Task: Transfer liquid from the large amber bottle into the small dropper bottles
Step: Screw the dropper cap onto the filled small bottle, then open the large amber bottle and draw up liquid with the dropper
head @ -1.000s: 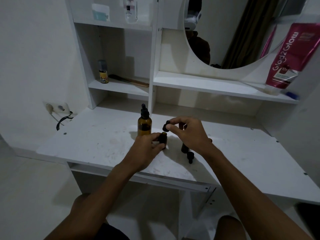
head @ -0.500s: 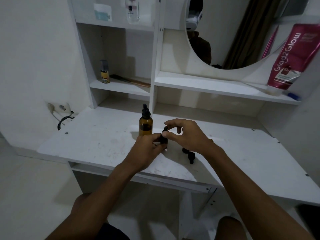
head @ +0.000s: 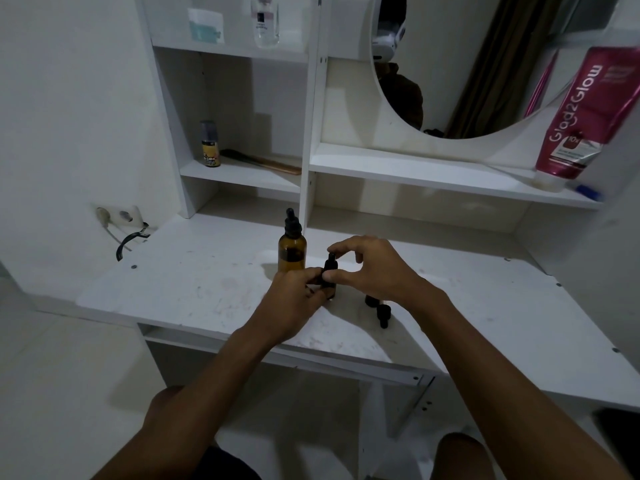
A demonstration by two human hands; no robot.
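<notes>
The large amber bottle (head: 292, 252) with a black dropper cap stands upright on the white desk (head: 207, 289), just behind my hands. My left hand (head: 294, 299) grips the body of a small dark dropper bottle (head: 329, 275) standing on the desk. My right hand (head: 377, 268) pinches that bottle's black dropper cap from above with thumb and forefinger. A second small dark bottle (head: 371, 300) stands partly hidden under my right hand, and a loose black dropper cap (head: 383, 315) lies beside it.
A shelf unit with a round mirror (head: 485, 64) rises behind the desk. On its shelves are a small yellow-labelled bottle (head: 210, 145), a comb (head: 263, 161), a clear bottle (head: 266, 19) and a pink tube (head: 581, 116). A wall socket (head: 117, 216) with a cable sits left.
My right hand brought the dropper cap down from above onto the small bottle held by my left hand; the fingers now pinch the cap seated on it.
</notes>
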